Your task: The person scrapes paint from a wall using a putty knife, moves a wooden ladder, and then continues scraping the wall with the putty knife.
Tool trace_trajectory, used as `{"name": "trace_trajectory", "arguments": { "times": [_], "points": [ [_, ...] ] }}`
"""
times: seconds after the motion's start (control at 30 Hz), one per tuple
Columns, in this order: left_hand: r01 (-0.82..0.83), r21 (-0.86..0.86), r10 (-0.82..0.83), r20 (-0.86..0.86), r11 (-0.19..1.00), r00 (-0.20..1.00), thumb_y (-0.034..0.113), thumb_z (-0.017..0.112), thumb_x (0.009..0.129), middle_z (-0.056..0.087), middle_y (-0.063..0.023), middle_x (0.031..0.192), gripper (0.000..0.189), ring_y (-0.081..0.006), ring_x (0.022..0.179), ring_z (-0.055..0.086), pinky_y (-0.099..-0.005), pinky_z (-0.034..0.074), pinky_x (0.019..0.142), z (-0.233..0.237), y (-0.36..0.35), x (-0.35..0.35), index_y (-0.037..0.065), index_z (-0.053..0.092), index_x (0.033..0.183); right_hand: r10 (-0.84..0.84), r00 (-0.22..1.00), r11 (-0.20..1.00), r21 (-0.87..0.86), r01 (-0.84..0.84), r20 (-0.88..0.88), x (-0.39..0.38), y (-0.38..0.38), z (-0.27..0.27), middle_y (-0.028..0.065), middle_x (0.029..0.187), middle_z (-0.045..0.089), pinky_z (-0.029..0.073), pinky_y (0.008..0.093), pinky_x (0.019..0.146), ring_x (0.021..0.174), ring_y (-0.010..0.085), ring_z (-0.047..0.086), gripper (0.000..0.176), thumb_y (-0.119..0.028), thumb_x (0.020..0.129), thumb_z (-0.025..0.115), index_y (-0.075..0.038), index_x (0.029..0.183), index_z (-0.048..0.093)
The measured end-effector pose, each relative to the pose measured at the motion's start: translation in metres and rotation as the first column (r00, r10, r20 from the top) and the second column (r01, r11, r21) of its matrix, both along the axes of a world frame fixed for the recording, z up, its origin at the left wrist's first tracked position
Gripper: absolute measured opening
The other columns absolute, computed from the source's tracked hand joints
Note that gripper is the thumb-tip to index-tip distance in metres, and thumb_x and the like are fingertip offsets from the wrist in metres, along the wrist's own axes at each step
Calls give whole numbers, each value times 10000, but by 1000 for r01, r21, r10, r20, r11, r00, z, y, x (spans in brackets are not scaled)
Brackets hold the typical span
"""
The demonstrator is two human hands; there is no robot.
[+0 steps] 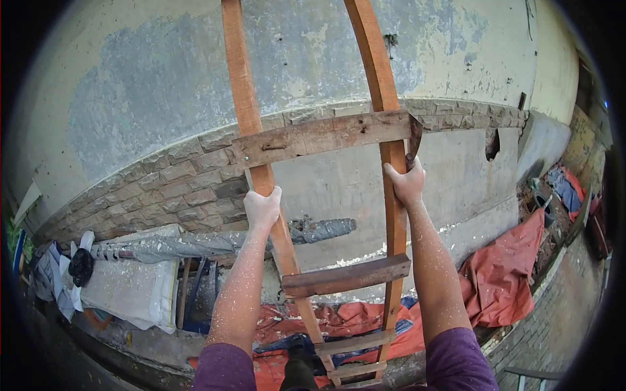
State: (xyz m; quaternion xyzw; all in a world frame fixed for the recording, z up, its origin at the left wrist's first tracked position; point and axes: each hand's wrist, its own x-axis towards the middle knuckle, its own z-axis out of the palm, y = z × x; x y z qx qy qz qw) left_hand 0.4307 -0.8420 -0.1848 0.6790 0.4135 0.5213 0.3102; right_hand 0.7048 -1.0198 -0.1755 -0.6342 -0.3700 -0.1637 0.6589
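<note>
Reddish-brown wooden ladder [319, 138] with rough plank rungs is gripped at both rails. The left hand [263, 210] is wrapped tight around the left rail. The right hand [407, 184] is closed on the right rail just under a rung. Both hands are speckled white. The ladder leans on a weathered plaster and stone wall [163, 98], and a crumpled orange tarpaulin [502, 274] lies on the ground below.

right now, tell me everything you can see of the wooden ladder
The ladder is rough reddish-brown wood: two long rails with flat, weathered plank rungs fixed across. It leans against the stained wall, its foot down by the red tarp. The left hand wraps the left rail below the top visible rung; the right hand grips the right rail just under that rung.
</note>
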Motion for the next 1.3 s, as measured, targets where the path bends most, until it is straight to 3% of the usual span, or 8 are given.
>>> {"name": "trace_trajectory", "arguments": {
  "times": [0.37, 0.53, 0.63, 0.73, 0.83, 0.97, 1.1, 1.3],
  "points": [
    [-138, 111, 135, 34, 984, 990, 285, 707, 763, 680, -189, 818, 371, -330, 800, 676, -403, 509, 720, -3, -11, 6, -40, 625, 923, -209, 976, 976, -73, 204, -64, 8, 6, -8, 175, 659, 600, 450, 439, 595, 633, 366, 596, 464, -428, 794, 710, 5, 758, 546],
    [-301, 416, 319, 28, 858, 947, 253, 744, 724, 414, -234, 1252, 702, -386, 1187, 404, -495, 326, 990, -6, -27, 8, -31, 369, 1245, -336, 936, 939, 34, 341, -100, 3, -24, 0, 188, 628, 581, 428, 445, 577, 636, 389, 590, 436, -409, 886, 606, 0, 749, 544],
    [-169, 730, 132, 108, 663, 985, 227, 729, 749, 379, -227, 1284, 693, -365, 1215, 374, -477, 292, 1034, -19, -98, 29, -46, 353, 1263, -260, 930, 951, 98, 293, -259, 9, -71, -1, 144, 570, 540, 408, 406, 562, 558, 301, 553, 450, -408, 895, 601, 3, 723, 539],
    [363, 478, -90, -502, 800, 860, 411, 676, 758, 439, -208, 1300, 705, -359, 1249, 379, -516, 252, 1056, -74, -170, 72, -5, 420, 1266, -32, 915, 999, 14, 41, -403, 19, -127, -21, -23, 526, 449, 337, 270, 368, 391, 87, 423, 423, -416, 901, 601, -77, 678, 483],
    [305, 105, -116, -771, 946, 626, 548, 597, 786, 524, -195, 1276, 703, -342, 1209, 464, -492, 313, 1031, -103, -199, 89, 19, 510, 1240, -7, 907, 998, -59, -20, -421, 17, -199, -37, -24, 523, 438, 331, 279, 374, 396, 91, 417, 420, -403, 900, 609, -77, 672, 472],
    [482, 60, -214, -842, 874, 495, 577, 542, 818, 668, -203, 895, 560, -361, 866, 637, -442, 502, 759, -98, -203, 93, 41, 694, 880, -134, 920, 978, -198, 63, -368, 35, -285, -61, -33, 528, 439, 314, 265, 389, 413, 70, 402, 421, -407, 900, 610, -86, 660, 482],
    [419, 151, -99, -850, 895, 518, 565, 540, 823, 651, -213, 788, 555, -378, 783, 632, -458, 504, 699, -108, -200, 93, 30, 676, 758, -274, 923, 916, -366, 164, -271, 43, -365, -75, 193, 700, 607, 434, 405, 627, 650, 299, 589, 413, -370, 859, 615, 38, 803, 587],
    [459, 313, 17, -840, 831, 542, 544, 596, 786, 651, -191, 791, 523, -368, 759, 630, -465, 500, 674, -121, -198, 90, 24, 652, 764, -251, 875, 912, -404, 70, -415, 60, -419, -122, 189, 720, 602, 438, 426, 686, 725, 318, 604, 337, -301, 853, 533, 35, 864, 563]
  ]
}}
